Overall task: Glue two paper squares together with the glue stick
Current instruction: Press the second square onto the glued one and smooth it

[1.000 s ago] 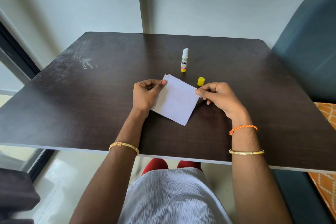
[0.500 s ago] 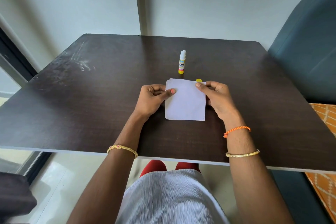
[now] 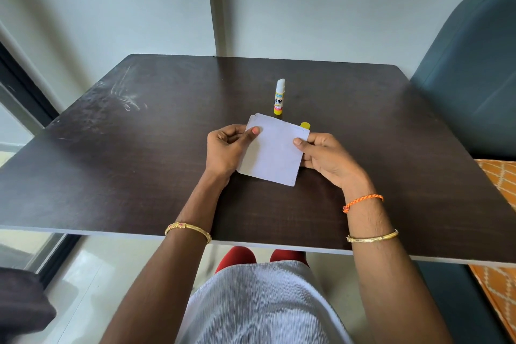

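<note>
Two white paper squares (image 3: pixel 275 152) lie stacked one on the other, held just over the dark table (image 3: pixel 139 165). A sliver of the lower sheet shows along the top left edge. My left hand (image 3: pixel 227 149) pinches the stack's left edge, thumb on top. My right hand (image 3: pixel 325 156) pinches the right edge, thumb on top. The glue stick (image 3: pixel 279 97) stands upright and uncapped behind the papers, its white glue exposed. Its yellow cap (image 3: pixel 305 125) peeks out behind the stack's top right corner.
A dark teal chair back (image 3: pixel 472 78) stands at the table's right. An orange patterned cushion (image 3: pixel 499 176) lies beyond the right edge. The wall rises close behind the table. My lap sits under the near edge.
The paper stack has been turned between both hands, from a diamond-like tilt to nearly square and then slightly tilted. It moved a little towards the cap, which is now partly hidden.
</note>
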